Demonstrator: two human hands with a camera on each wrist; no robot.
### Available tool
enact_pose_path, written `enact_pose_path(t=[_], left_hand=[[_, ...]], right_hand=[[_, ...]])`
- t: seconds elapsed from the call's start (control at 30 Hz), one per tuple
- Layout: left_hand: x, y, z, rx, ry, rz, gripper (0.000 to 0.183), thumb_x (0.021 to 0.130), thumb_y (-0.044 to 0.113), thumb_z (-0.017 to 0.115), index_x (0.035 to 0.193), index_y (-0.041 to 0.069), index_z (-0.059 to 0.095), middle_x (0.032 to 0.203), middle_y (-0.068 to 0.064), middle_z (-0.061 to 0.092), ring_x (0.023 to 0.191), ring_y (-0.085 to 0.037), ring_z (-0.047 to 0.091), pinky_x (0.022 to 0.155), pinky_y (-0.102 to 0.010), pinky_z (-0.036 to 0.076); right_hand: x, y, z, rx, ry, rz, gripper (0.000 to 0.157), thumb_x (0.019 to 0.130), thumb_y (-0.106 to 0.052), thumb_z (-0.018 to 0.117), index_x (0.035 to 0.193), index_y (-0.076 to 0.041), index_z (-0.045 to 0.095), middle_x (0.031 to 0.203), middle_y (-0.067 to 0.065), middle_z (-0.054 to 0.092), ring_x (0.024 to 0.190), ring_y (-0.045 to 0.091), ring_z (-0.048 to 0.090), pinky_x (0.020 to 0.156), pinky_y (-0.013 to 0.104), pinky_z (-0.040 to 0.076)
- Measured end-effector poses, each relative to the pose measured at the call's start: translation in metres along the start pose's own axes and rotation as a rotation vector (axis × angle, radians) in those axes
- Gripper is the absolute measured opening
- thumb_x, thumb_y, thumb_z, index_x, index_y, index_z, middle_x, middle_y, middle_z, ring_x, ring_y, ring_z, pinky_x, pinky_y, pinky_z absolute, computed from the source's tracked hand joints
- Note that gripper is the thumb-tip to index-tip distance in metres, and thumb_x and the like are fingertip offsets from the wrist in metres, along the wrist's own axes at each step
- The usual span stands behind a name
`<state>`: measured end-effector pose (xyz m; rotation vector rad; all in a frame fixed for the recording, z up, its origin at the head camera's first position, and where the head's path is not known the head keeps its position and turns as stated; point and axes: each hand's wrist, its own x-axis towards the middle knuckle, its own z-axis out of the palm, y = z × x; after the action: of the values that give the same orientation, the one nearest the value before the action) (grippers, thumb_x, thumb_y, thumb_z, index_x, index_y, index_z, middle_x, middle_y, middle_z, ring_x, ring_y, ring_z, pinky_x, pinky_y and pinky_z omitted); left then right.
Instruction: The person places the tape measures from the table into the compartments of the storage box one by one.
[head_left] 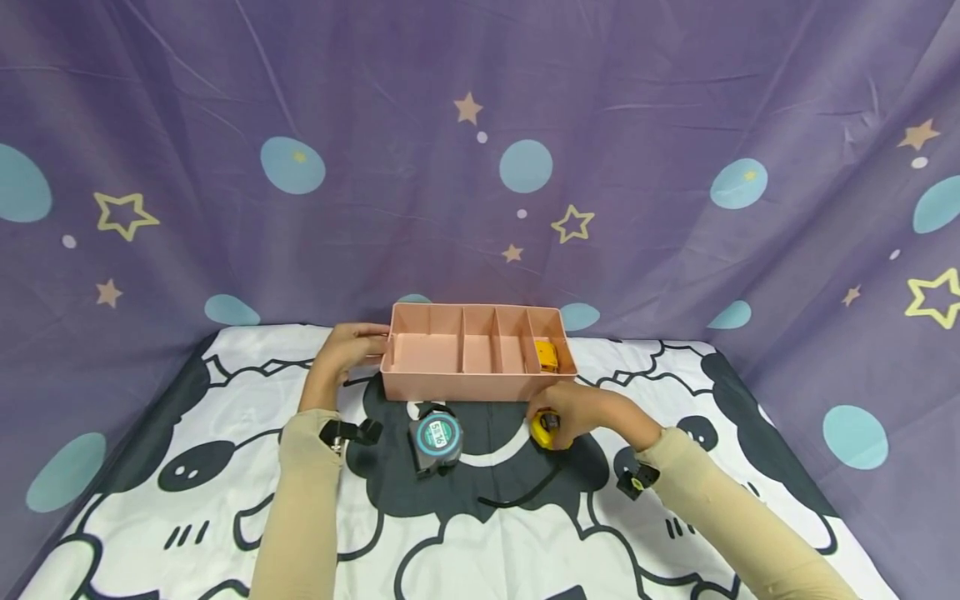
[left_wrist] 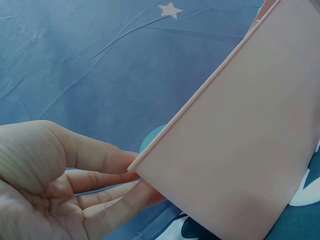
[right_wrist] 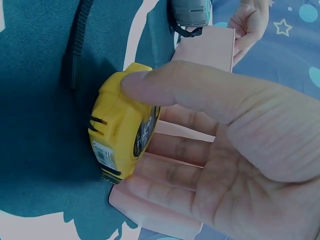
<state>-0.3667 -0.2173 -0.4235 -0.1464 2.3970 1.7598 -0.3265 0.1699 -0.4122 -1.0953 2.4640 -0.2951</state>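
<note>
At the far left, the left hand [head_left: 348, 354] pinches the near corner of the pink box [head_left: 450, 387], thumb and fingers only a wall's thickness apart at the rim. That light hold should be enough to steady the box, provided it does not tip or drag it across the printed cloth [head_left: 510, 542].

Just in front of the box's left half lies the grey tape measure [head_left: 437, 437], apart from both hands; a low sweep here could knock it, so passing above is safer.

Farther right, past the dividers, something yellow [head_left: 546, 356] sits in the rightmost compartment; how much room remains beside it is hard to tell.

In front of that end, the yellow tape measure [right_wrist: 120, 115] is in the right hand [head_left: 577, 408], closed to the width of the casing, thumb on one side and fingers on the other. A firm, even squeeze seems best, as the casing is smooth and rounded. Its black strap [head_left: 525, 497] trails on the cloth and could snag, so any lift should be clean and unhurried.
</note>
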Motion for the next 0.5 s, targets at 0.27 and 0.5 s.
enact_pose_path(t=[0.27, 0.5], left_hand=[[0.0005, -0.0003, -0.0003, -0.012, 0.002, 0.000, 0.051, 0.097, 0.009, 0.062, 0.146, -0.002, 0.053, 0.143, -0.025, 0.058, 0.129, -0.037, 0.061, 0.108, -0.042, 0.055], [-0.0001, -0.0005, 0.0001, -0.010, 0.000, -0.004, 0.051, 0.097, 0.010, 0.061, 0.146, -0.001, 0.053, 0.144, -0.024, 0.058, 0.129, -0.037, 0.060, 0.110, -0.044, 0.053]], right_hand=[[0.0002, 0.0001, 0.0011, 0.008, -0.017, 0.022, 0.049, 0.076, -0.010, 0.087, 0.122, -0.010, 0.072, 0.116, 0.001, 0.069, 0.096, 0.014, 0.059, 0.086, 0.028, 0.056], [0.0008, -0.0011, 0.0028, 0.019, -0.027, 0.059, 0.050, 0.075, -0.011, 0.089, 0.123, -0.013, 0.072, 0.118, 0.000, 0.067, 0.098, 0.014, 0.059, 0.087, 0.030, 0.056]])
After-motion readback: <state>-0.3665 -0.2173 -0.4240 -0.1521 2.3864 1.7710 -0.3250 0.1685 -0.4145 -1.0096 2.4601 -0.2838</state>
